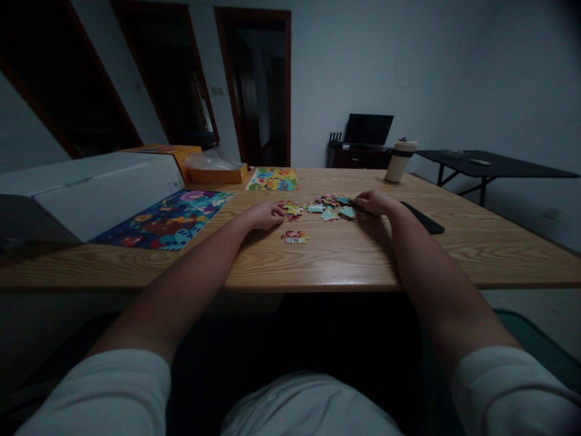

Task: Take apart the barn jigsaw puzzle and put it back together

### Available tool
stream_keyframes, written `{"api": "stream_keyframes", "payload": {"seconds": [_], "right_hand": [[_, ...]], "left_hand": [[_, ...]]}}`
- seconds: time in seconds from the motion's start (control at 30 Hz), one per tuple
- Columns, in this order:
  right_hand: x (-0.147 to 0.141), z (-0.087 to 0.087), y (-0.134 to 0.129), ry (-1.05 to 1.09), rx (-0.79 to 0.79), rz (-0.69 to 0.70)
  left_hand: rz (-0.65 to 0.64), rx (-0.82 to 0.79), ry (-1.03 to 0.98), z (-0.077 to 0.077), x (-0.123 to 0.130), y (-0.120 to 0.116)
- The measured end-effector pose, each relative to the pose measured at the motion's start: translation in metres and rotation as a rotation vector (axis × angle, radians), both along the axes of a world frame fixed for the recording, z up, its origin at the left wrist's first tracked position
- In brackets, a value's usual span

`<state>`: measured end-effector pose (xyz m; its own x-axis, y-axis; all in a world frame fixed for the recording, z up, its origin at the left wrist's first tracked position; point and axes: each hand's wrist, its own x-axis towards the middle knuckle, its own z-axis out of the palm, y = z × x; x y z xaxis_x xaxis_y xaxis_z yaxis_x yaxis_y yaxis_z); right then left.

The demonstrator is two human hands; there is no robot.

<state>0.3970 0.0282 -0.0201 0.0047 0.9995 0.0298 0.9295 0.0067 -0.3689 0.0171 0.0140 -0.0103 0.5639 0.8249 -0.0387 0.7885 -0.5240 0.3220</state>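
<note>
Loose jigsaw pieces (329, 207) lie heaped on the wooden table (318, 266). At the left end of the heap is my left hand (267, 215), its fingers curled together beside some yellow and red pieces (292, 209); whatever they may hold is hidden. My right hand (371, 202) reaches to the heap's right end, fingers bent down and pressed together over pieces there, and I cannot make out what is between them. Nearer the table's front edge, a few pieces (295, 237) lie together, apart from the heap and touched by neither hand.
A dark blue illustrated sheet (177, 219) lies at the left beside a large white box (109, 188). Behind are an orange box (218, 175) with clear plastic and a bright picture card (273, 179). A cream cup (401, 160) and a black flat object (422, 218) are at the right.
</note>
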Motion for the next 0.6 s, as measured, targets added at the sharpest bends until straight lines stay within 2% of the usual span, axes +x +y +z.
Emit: {"api": "stream_keyframes", "payload": {"seconds": [0.23, 0.4, 0.5, 0.6], "right_hand": [[0.005, -0.005, 0.007, 0.12, 0.148, -0.145], [0.015, -0.003, 0.012, 0.395, 0.181, -0.215], [0.022, 0.001, 0.01, 0.396, 0.232, -0.202], [0.021, 0.002, 0.005, 0.313, 0.113, -0.097]], "left_hand": [[0.012, -0.029, -0.019, 0.001, 0.0, -0.002], [0.041, -0.048, -0.024, -0.002, -0.002, 0.002], [0.043, -0.035, -0.036, -0.004, -0.002, 0.005], [0.047, -0.039, -0.029, -0.002, -0.002, 0.003]]}}
